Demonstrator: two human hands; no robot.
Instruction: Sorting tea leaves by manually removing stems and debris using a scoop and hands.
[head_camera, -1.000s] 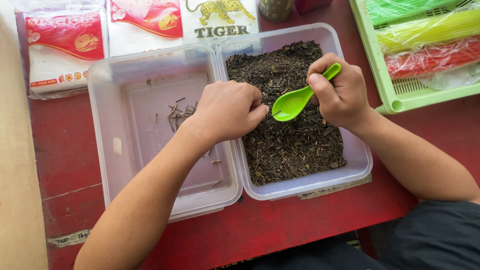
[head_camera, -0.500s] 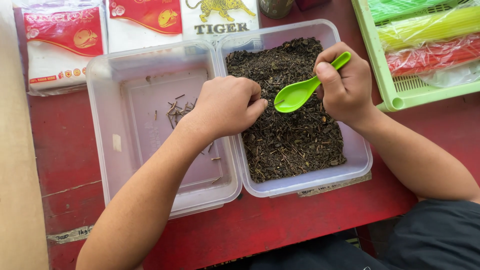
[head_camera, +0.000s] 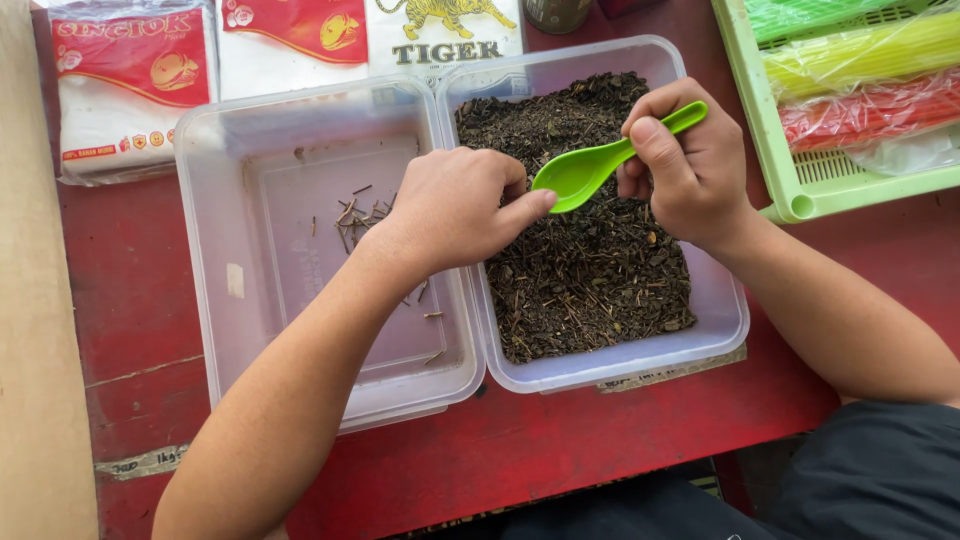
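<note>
My right hand (head_camera: 685, 165) grips the handle of a bright green plastic spoon (head_camera: 585, 170), whose bowl hangs just above a clear plastic tub (head_camera: 720, 310) filled with dark dried leaves and stems (head_camera: 585, 270). My left hand (head_camera: 455, 210) rests over the shared edge of the two tubs, fingers curled, its thumb tip touching the spoon's bowl. Whether it pinches anything is hidden. To the left stands a second clear tub (head_camera: 210, 260) holding a small scatter of thin brown stems (head_camera: 355, 215).
Both tubs sit on a red wooden table (head_camera: 150, 330). White and red plastic packets (head_camera: 135, 90) lie at the back left. A light green basket (head_camera: 800, 190) with coloured plastic bundles stands at the back right. A dark jar (head_camera: 555, 12) is behind the tubs.
My right hand has drawn the spoon a little up and to the left, until its bowl meets my left thumb. My left hand has barely moved.
</note>
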